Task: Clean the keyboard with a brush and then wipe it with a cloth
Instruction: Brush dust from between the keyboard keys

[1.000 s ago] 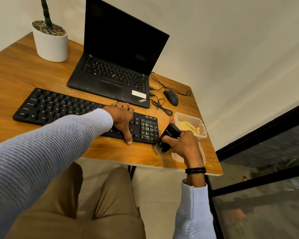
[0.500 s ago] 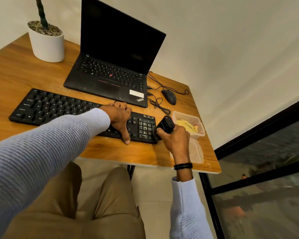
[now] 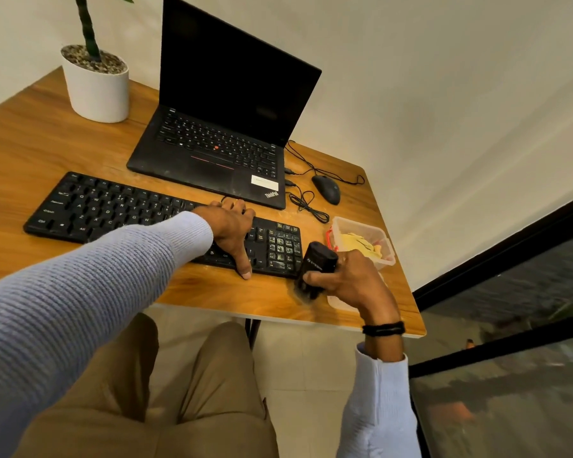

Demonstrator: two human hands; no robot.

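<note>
A black full-size keyboard [image 3: 113, 209] lies across the wooden desk [image 3: 30, 150]. My left hand [image 3: 234, 231] rests flat on its right half, thumb over the front edge, pressing it down. My right hand [image 3: 351, 280] grips a stubby black brush [image 3: 315, 271] just off the keyboard's right end, bristles pointing down at the desk near the front edge. A yellow cloth [image 3: 361, 244] sits inside a clear plastic container [image 3: 386, 241] behind my right hand.
An open black laptop [image 3: 219, 153] stands behind the keyboard. A wired mouse [image 3: 326, 190] and coiled cables [image 3: 306, 203] lie to its right. A white plant pot [image 3: 95, 84] sits at the back left. The container's lid [image 3: 339, 302] lies under my right hand.
My right hand swept the brush up to the keyboard's number pad, then pulled it back down toward the desk's front edge. My left hand stayed on the keyboard.
</note>
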